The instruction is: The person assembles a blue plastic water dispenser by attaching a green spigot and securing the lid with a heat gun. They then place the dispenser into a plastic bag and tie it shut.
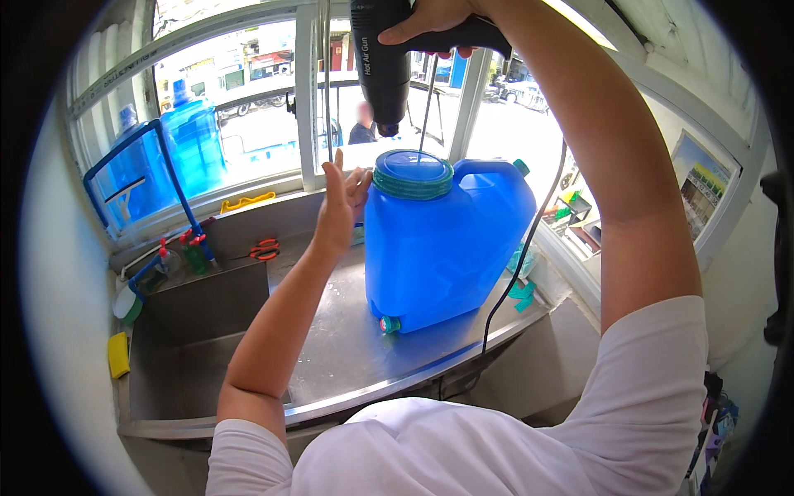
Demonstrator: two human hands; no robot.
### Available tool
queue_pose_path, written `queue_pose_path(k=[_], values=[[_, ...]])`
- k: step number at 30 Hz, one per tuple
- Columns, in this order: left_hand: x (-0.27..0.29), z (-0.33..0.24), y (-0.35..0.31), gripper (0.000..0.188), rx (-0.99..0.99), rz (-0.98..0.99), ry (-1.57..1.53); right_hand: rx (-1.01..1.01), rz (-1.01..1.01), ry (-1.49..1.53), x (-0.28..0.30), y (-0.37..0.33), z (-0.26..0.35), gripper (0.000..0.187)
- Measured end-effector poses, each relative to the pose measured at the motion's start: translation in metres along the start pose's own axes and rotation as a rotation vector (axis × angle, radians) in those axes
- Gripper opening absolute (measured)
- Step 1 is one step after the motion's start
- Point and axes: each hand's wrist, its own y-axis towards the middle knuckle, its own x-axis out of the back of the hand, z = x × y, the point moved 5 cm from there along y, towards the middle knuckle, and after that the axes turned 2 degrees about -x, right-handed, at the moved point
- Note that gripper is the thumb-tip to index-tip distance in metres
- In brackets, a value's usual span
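We grip a black pistol-shaped heat gun [384, 70] in our right hand [438, 23], our left hand [338, 205] loosely spread, empty, beside the blue plastic jug [437, 252] at twelve o'clock, likely stiff, slippery, best held by its handle [486, 166].

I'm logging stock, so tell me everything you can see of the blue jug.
The blue jug, seemingly plastic, stands upright on the steel counter. A ribbed green ring circles its wide top, a looped handle sits beside it, and small green caps show at the upper corner and near the base. The left hand is by its top, contact unclear; a heat gun hovers above.
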Motion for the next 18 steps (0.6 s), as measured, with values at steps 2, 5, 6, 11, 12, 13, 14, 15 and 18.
queue_pose_path(k=[2, 5, 6, 11, 12, 13, 14, 15, 18], values=[[0.013, -0.013, 0.003, 0.106, -0.039, -0.143, 0.003, -0.012, 0.028, 0.065, -0.001, -0.015, -0.007, 0.066], [0.030, -0.047, 0.010, 0.105, -0.225, -0.358, 0.111, 0.049, 0.100, 0.181, -0.006, -0.050, -0.023, 0.066], [0.030, -0.057, 0.013, 0.105, -0.253, -0.359, 0.182, 0.086, 0.133, 0.220, -0.010, -0.063, -0.030, 0.066], [-0.014, -0.087, 0.031, 0.103, -0.359, -0.264, 0.400, 0.046, 0.009, 0.292, -0.033, -0.114, -0.112, 0.065], [-0.029, -0.090, 0.036, 0.101, -0.374, -0.235, 0.426, 0.053, -0.227, 0.356, -0.046, -0.118, -0.130, 0.063], [-0.043, -0.092, 0.043, 0.101, -0.369, -0.184, 0.456, 0.059, -0.240, 0.399, -0.059, -0.118, -0.147, 0.064], [-0.057, -0.094, 0.051, 0.100, -0.371, -0.129, 0.494, 0.067, -0.251, 0.443, -0.070, -0.118, -0.163, 0.066], [-0.071, -0.095, 0.058, 0.100, -0.381, -0.077, 0.536, 0.023, -0.263, 0.474, -0.083, -0.117, -0.182, 0.068], [-0.100, -0.089, 0.087, 0.090, -0.251, 0.066, 0.737, 0.062, -0.253, 0.692, -0.126, -0.125, -0.226, 0.069]])
